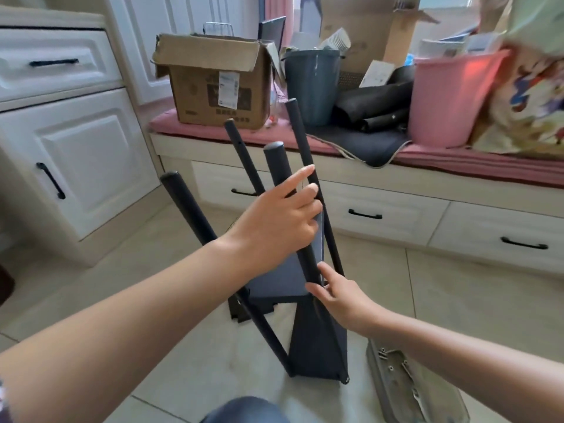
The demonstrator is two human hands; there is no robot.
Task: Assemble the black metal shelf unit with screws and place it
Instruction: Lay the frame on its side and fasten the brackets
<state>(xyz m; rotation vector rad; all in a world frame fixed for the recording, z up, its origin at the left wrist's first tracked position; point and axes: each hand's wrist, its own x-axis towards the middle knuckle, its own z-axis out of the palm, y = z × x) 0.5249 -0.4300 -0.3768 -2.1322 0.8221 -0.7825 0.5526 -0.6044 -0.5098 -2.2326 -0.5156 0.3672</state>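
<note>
1. At far left stand white cabinets with black handles; they play no part in the work.
2. The black metal shelf unit sits on the tiled floor in the middle of the view, tipped over, with 4 round poles pointing up and away from the person.
3. At least 2 flat shelf panels are already joined to the poles near the bottom, and a screw head shows at the lower corner of the nearest panel.
4. The left hand reaches across the frame, its fingers mostly straight and spread against the middle poles, steadying them rather than clasping.
5. The right hand is lower, its fingers resting on a pole and the edge of a panel; whether they curl round anything cannot be told.
6. Behind, a window seat carries an open cardboard box, a grey bin and a pink bin.
7. At lower right a clear bag of hardware lies on the floor, holding screws and brackets.
8. Judged from this, the frame is largely built; remaining fasteners, righting the unit and placing it look to be left.
</note>
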